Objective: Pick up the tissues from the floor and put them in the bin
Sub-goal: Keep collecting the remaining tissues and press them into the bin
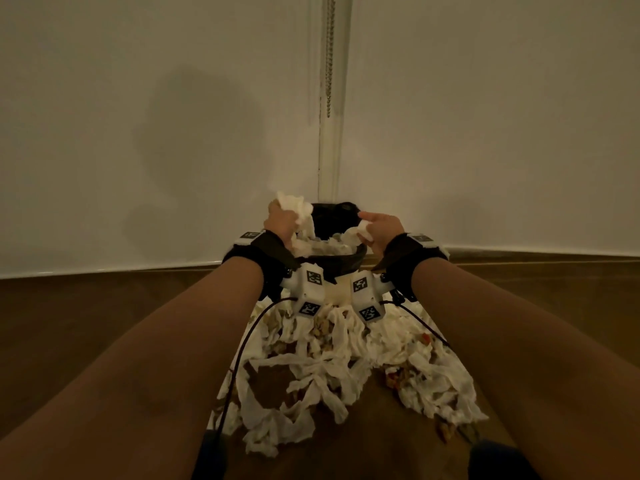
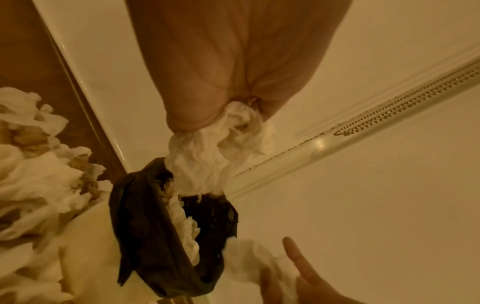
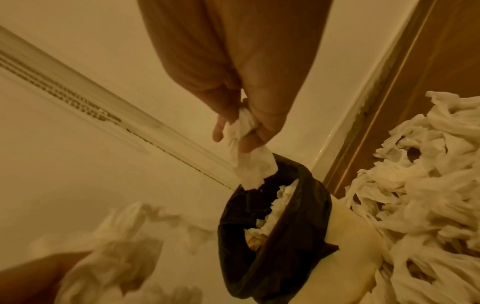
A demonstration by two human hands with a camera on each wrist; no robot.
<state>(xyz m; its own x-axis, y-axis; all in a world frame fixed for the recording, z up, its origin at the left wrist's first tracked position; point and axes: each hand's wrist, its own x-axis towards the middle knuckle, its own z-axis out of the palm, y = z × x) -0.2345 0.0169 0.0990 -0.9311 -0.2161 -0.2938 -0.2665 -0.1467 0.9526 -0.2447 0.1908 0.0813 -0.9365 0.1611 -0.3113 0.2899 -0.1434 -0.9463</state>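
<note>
A small bin (image 1: 341, 263) lined with a black bag (image 2: 145, 230) (image 3: 275, 246) stands in the room's corner, with white tissues inside. My left hand (image 1: 282, 220) (image 2: 221, 78) grips a bunch of white tissues (image 1: 298, 206) (image 2: 205, 160) over the bin's left rim. My right hand (image 1: 381, 228) (image 3: 249, 86) pinches a smaller crumpled tissue (image 1: 360, 232) (image 3: 246, 162) over the right rim. A wide pile of torn, stained tissues (image 1: 332, 372) (image 3: 426, 195) covers the floor in front of the bin.
White walls meet behind the bin, where a bead chain (image 1: 329, 57) hangs beside a vertical trim. The wooden floor (image 1: 104, 327) stretches to both sides. Black cables (image 1: 242, 355) run from the wrist straps over the pile.
</note>
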